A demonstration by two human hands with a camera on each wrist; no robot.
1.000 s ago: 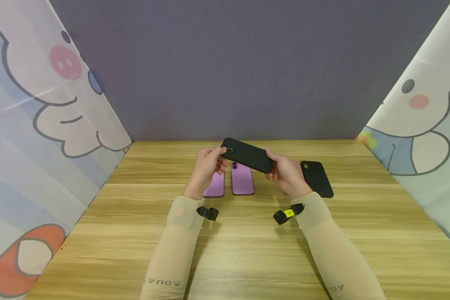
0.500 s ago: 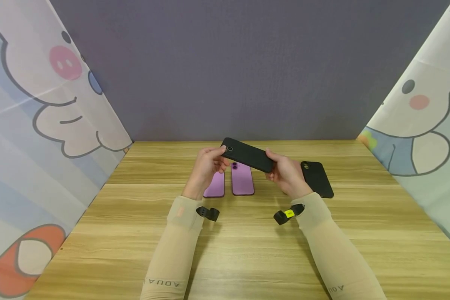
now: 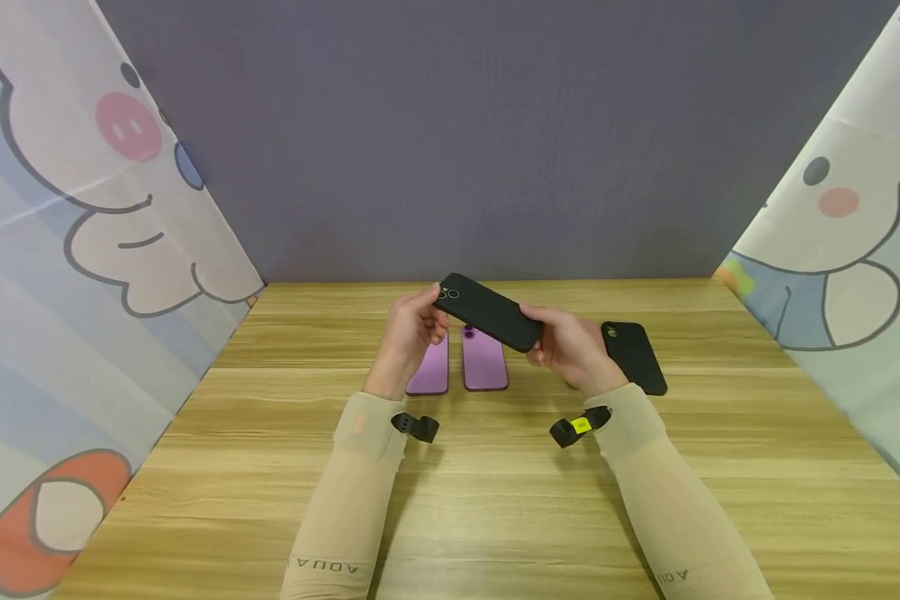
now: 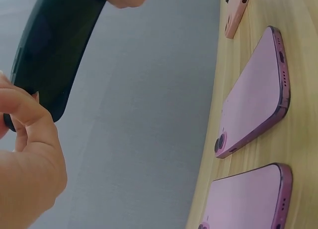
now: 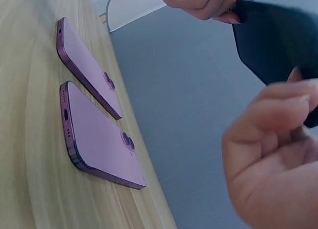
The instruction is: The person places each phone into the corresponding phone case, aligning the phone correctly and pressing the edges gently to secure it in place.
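Above the table, both hands hold a phone in a black case [image 3: 489,312], its back with ringed camera lenses facing up in the head view. My left hand [image 3: 408,337] pinches the camera end between thumb and fingers. At the lower right end, my right hand [image 3: 570,343] grips it with the thumb on top and fingers beneath. The left wrist view shows the dark glossy underside [image 4: 59,45]. Two purple phones [image 3: 484,360] lie back up on the table below, the left one [image 3: 429,371] partly covered by my left hand.
A black phone case [image 3: 634,358] with a camera cutout lies to the right of my right hand. A pink phone [image 4: 237,13] shows in the left wrist view, mostly hidden behind the right hand in the head view. A grey wall [image 3: 487,142] stands behind the wooden table [image 3: 487,517].
The cased phone has shifted slightly left and its right end has dipped. My right hand has moved a little left with it. The things on the table stay put.
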